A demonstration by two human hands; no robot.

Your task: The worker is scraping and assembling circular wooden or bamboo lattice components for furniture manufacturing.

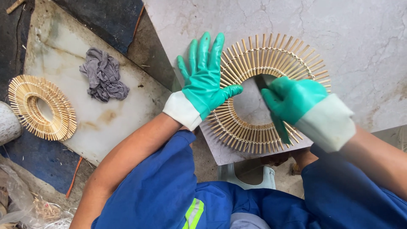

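A crumpled clear plastic bag (23, 199) lies at the bottom left corner, on the ground beside the person's left arm. It is see-through with a whitish sheen, and pale straw-coloured scraps show through its wrinkled skin. No labels, signs or screens show anywhere in the view.

Left hand (206, 80) lies flat over the left arc of the bamboo stick ring (271, 55), hiding the sticks beneath the palm; right hand (292, 99) is motion-blurred and covers the ring's right inner edge, and the dark tool (280, 127) in its grip is mostly hidden, kind indeterminate. Near edge of the ring is partly masked by that blurred tool. At far left, a white rounded object (7, 123) and a clear plastic bag (25, 203) are cut by the frame edge.
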